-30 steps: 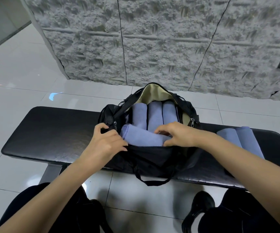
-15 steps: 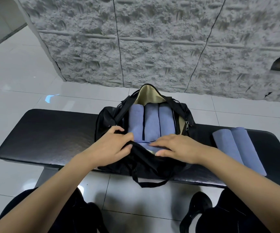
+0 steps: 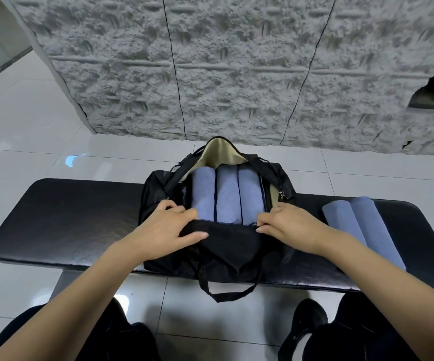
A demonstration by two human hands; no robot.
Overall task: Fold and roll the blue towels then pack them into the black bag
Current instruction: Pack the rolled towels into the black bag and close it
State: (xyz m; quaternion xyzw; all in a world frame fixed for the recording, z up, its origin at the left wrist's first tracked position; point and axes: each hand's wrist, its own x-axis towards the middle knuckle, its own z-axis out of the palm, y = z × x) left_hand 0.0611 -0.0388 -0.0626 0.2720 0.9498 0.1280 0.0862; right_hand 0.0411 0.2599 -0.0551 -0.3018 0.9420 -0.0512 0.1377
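The black bag (image 3: 226,254) sits open in the middle of a black bench (image 3: 67,217), its tan lining showing at the far side. Three rolled blue towels (image 3: 227,194) lie side by side inside it. My left hand (image 3: 166,230) grips the near rim of the opening at its left end, thumb on the outer fabric. At the right end of that rim, my right hand (image 3: 286,225) holds the fabric with curled fingers. Two more rolled blue towels (image 3: 354,225) lie on the bench to the right of the bag, partly hidden by my right forearm.
A rough grey stone-like wall (image 3: 236,74) stands just behind the bench. The bag's carry strap (image 3: 226,295) hangs over the bench's front edge. My knees and a black shoe (image 3: 304,327) are below, on a glossy tiled floor.
The towel that lay crosswise at the bag's near side has gone down out of sight. Both hands have spread apart along the near rim and pulled it up.
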